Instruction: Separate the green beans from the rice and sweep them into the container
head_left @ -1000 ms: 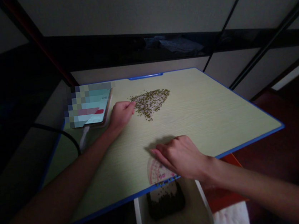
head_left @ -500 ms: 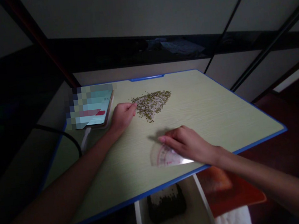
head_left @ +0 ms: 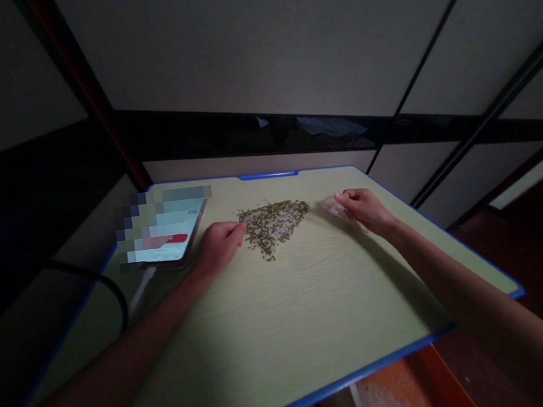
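A loose, roughly triangular heap of small green-brown and whitish grains (head_left: 277,226) lies on a pale, wood-grained tabletop with a blue edge (head_left: 285,326). My left hand (head_left: 220,245) is at the heap's left side, fingers curled closed, thumb side up, its tips right at the outermost grains; whether anything is tucked inside, I can't tell. My right hand (head_left: 364,211) is just right of the heap, fingers folded nearly shut, with a thin clear plastic protractor with pinkish markings (head_left: 333,207) pinched between thumb and fingers. The protractor points towards the heap, apart from it, and is blurred.

Farther left of the heap, beyond my left hand, lies a lit smartphone with a partly blurred screen (head_left: 177,234), a white cable (head_left: 141,290) running from its near end. Nearer me than the heap, below the table's edge, an orange-red flat surface (head_left: 404,381) shows.
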`<state>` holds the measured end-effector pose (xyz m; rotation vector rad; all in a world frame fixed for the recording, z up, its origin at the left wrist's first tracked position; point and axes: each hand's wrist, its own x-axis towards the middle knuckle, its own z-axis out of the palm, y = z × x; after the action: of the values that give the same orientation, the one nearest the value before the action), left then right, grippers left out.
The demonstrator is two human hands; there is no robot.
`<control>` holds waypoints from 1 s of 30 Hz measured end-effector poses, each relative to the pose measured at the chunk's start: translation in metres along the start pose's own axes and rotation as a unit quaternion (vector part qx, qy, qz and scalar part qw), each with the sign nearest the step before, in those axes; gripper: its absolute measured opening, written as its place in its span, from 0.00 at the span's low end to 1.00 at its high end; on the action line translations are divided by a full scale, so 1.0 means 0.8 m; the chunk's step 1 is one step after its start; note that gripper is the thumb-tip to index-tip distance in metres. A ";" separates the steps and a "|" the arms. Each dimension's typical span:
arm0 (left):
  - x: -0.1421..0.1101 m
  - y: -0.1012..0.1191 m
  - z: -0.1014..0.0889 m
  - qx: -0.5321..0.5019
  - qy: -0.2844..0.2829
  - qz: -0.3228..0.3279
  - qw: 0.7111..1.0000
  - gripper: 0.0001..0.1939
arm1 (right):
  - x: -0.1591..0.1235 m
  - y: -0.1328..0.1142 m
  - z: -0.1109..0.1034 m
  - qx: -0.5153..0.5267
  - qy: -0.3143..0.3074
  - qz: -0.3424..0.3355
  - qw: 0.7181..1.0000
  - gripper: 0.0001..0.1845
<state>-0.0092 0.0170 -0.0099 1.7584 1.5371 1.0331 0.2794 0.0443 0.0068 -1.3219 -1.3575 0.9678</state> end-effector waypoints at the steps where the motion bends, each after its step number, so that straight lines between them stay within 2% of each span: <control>1: -0.001 0.001 -0.001 0.003 -0.002 -0.006 1.000 0.17 | 0.011 0.004 -0.003 0.012 0.010 0.002 1.000 0.27; 7: -0.003 0.005 -0.005 0.033 -0.004 -0.032 0.999 0.18 | 0.046 0.018 -0.004 0.084 -0.015 0.016 0.996 0.26; 14: -0.005 0.011 -0.005 0.018 -0.016 -0.069 0.997 0.18 | 0.052 0.030 -0.014 0.178 -0.031 0.020 0.983 0.19; 19: -0.003 0.012 -0.005 0.035 -0.012 -0.091 0.995 0.19 | 0.051 0.024 -0.025 0.284 -0.042 0.021 0.958 0.10; 25: -0.003 0.018 -0.004 0.048 -0.012 -0.119 0.992 0.19 | 0.048 0.025 -0.027 0.246 -0.033 0.047 0.968 0.13; 30: -0.004 0.023 -0.005 0.055 -0.014 -0.127 0.990 0.19 | 0.046 0.031 -0.021 0.226 -0.078 0.060 0.969 0.17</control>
<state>-0.0030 0.0103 0.0068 1.5881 1.7755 0.8086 0.3031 0.0813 -0.0097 -1.0022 -1.0914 1.3944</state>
